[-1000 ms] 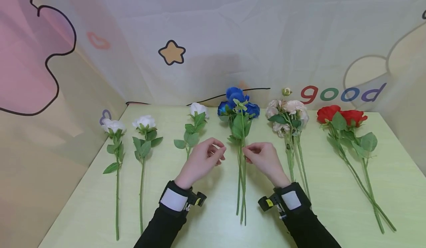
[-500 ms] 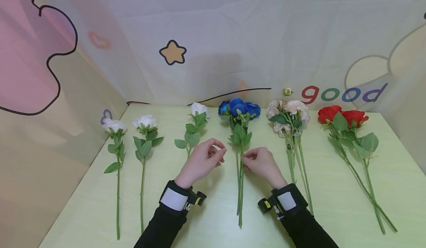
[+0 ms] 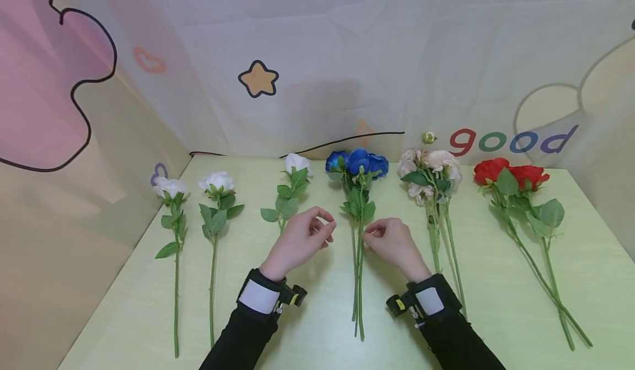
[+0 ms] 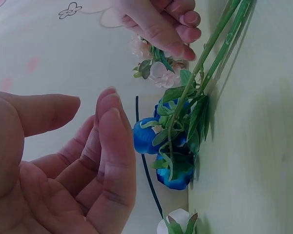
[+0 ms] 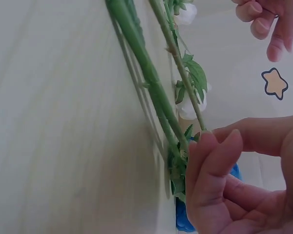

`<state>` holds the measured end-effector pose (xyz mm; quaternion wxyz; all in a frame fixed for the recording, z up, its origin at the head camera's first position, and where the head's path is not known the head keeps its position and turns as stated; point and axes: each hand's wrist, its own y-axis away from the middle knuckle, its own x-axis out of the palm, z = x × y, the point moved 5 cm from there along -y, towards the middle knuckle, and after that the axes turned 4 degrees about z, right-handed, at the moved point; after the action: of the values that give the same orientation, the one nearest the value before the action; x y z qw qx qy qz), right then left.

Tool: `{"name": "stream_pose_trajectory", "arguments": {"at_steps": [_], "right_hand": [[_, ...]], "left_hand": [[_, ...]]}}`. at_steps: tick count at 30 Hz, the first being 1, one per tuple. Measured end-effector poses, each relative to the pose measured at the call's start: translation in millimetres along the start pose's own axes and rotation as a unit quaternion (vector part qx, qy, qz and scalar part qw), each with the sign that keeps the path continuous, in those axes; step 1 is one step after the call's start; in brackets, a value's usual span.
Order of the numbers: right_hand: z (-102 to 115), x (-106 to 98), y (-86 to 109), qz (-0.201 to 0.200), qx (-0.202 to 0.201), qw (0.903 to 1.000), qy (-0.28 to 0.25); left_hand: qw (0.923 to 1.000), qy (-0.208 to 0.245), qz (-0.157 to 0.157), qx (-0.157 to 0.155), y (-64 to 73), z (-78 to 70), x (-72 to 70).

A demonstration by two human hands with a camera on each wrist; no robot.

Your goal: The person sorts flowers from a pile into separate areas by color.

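Blue artificial flowers (image 3: 358,162) lie bunched at the back middle of the table, their long green stems (image 3: 358,282) running toward me. My right hand (image 3: 394,244) is just right of these stems. In the right wrist view its thumb and fingertips (image 5: 207,141) pinch one stem (image 5: 183,73), slightly raised off the table, while thicker stems lie below. My left hand (image 3: 301,243) hovers left of the bunch, loosely curved, with a gap between thumb and fingers and nothing held, as the left wrist view confirms. Beneath it a white flower (image 3: 297,163) has its lower stem hidden.
Two more white flowers (image 3: 216,181) lie at the left of the pale table (image 3: 307,342). Right of the blue bunch are pale pink flowers (image 3: 441,163), then red flowers (image 3: 526,174) with crossed stems. A printed cloth (image 3: 317,44) hangs behind the table's back edge.
My right hand has come down slightly with the pinched blue flower, whose head now sits lower among the other blue ones. The left hand has stayed nearly still.
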<state>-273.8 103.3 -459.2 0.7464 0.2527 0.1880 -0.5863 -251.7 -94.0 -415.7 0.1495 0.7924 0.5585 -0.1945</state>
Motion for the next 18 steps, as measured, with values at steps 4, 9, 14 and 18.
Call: {"name": "stream_pose_trajectory", "arguments": {"at_steps": [4, 9, 14, 18], "right_hand": [[3.5, -3.4, 0.9, -0.003, -0.007, 1.0000, -0.004], [11.3, -7.6, 4.0, -0.007, -0.020, 0.9997, -0.010], [17.5, -11.3, 7.2, -0.015, -0.035, 0.9992, -0.009], [21.6, -14.0, 9.6, -0.022, -0.041, 0.9989, -0.009]], "left_hand": [[1.0000, -0.004, 0.001, 0.000, -0.9, 1.6, 1.0], [0.9999, -0.014, 0.002, 0.002, -1.7, 3.0, 1.9], [0.9995, -0.030, 0.002, 0.001, -1.4, 1.0, 2.0], [0.9991, -0.042, 0.003, 0.002, -0.9, -1.0, 2.3]]}}
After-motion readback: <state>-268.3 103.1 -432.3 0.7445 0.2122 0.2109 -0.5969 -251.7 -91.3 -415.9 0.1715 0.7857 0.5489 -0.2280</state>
